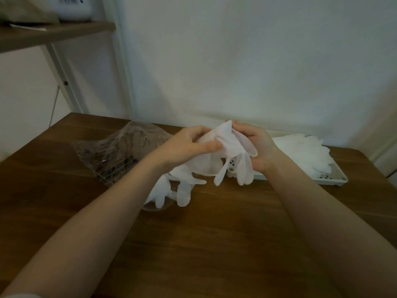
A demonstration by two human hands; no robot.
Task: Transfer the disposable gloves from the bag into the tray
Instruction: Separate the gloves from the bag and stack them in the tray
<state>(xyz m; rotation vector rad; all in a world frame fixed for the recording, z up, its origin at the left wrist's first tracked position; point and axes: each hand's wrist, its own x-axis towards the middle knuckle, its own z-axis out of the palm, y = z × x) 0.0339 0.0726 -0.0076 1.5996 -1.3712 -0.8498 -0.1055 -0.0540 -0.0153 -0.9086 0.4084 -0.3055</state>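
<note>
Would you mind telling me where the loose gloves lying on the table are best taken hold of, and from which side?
Judging by how they lie, grip the loose gloves at the bunched middle of the pile, from above and the near side. Their limp fingers splay toward the person and would slip out one by one. The bag lies on the far left.

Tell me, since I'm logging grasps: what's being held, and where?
Both hands, left hand and right hand, pinch a white glove near its cuff end.
</note>
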